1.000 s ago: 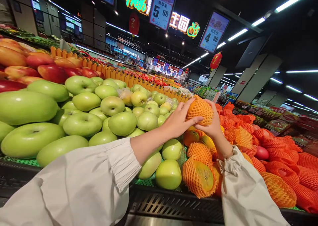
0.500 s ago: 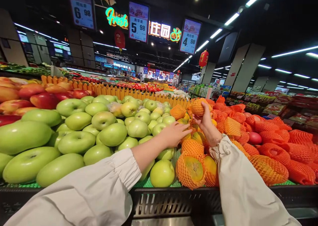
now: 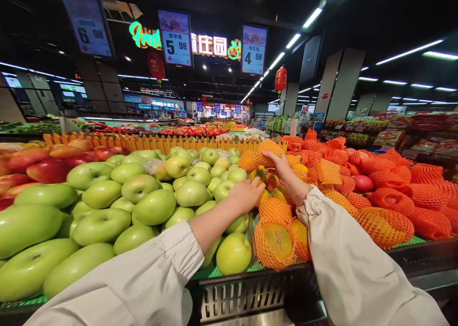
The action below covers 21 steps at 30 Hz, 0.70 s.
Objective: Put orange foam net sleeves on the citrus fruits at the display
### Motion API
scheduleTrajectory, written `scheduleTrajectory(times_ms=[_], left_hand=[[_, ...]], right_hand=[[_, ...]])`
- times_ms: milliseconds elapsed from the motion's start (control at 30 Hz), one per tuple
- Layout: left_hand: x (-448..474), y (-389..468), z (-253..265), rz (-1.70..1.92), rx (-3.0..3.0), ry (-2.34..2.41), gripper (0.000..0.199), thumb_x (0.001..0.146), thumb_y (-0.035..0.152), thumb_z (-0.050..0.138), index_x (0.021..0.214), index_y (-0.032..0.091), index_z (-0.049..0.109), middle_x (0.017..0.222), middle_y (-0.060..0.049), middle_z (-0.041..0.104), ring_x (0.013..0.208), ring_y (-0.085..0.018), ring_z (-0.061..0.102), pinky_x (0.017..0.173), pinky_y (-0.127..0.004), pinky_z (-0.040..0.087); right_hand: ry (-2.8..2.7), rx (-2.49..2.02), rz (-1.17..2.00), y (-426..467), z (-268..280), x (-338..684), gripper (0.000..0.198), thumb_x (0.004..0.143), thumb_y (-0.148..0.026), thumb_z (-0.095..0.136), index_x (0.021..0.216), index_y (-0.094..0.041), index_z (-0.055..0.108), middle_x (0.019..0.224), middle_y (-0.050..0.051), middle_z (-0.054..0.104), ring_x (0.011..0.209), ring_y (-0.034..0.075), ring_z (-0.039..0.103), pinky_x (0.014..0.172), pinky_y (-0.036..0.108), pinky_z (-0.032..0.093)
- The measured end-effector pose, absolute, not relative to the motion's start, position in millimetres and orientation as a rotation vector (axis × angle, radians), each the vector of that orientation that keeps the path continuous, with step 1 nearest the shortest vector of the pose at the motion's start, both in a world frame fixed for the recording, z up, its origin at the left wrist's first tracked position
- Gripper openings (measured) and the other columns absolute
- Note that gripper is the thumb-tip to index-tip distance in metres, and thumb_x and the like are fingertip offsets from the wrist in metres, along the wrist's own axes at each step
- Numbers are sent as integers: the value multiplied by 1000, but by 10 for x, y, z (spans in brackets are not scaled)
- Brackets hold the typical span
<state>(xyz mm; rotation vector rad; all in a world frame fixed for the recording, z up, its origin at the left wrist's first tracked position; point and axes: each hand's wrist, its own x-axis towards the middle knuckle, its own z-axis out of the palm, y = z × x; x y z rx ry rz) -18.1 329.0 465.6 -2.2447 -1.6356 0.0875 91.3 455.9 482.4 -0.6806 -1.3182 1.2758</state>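
Observation:
My right hand [image 3: 284, 168] is closed around an orange [image 3: 270, 148] in an orange foam net, up at the back of the orange pile beside another netted orange [image 3: 248, 162]. My left hand [image 3: 246, 194] lies low at the border between the green apples [image 3: 191, 193] and the oranges. Its fingers are bent and a little apart, with the tips against an orange [image 3: 264, 197]; its thumb is hidden. In front of both hands, a large netted orange [image 3: 275, 240] shows its bare end, next to a single green apple [image 3: 234, 253].
Red apples [image 3: 50, 170] fill the far left. Fruits in red foam nets [image 3: 393, 197] are heaped on the right. A low yellow picket fence [image 3: 157, 142] runs behind the pile. A black slotted rail [image 3: 243, 297] edges the front. Price signs [image 3: 175, 39] hang overhead.
The view has swung slightly right. My right hand has carried the netted orange a little left toward the back of the pile. My left hand's fingers have bent and drawn back left.

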Motion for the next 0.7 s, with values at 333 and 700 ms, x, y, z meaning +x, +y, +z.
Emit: scheduleTrajectory(times_ms=[333, 700], left_hand=[[-193, 3281, 4657, -10, -2251, -1691, 37, 97, 15, 49, 133, 9, 49, 128, -14, 61, 110, -32, 65, 85, -42, 55], [-393, 3287, 4698, -1096, -1841, -1590, 56, 97, 21, 61, 147, 10, 37, 151, -18, 45, 139, -31, 46, 108, -48, 51]], right_hand=[[-1320, -691, 1234, 4537, 4857, 919, 57, 66, -41, 86, 110, -25, 53, 106, 1, 71, 78, 15, 67, 53, 22, 53], [-1437, -1026, 960, 4714, 4924, 1049, 64, 65, -61, 76, 110, -20, 60, 106, 9, 70, 78, 21, 66, 51, 28, 48]])
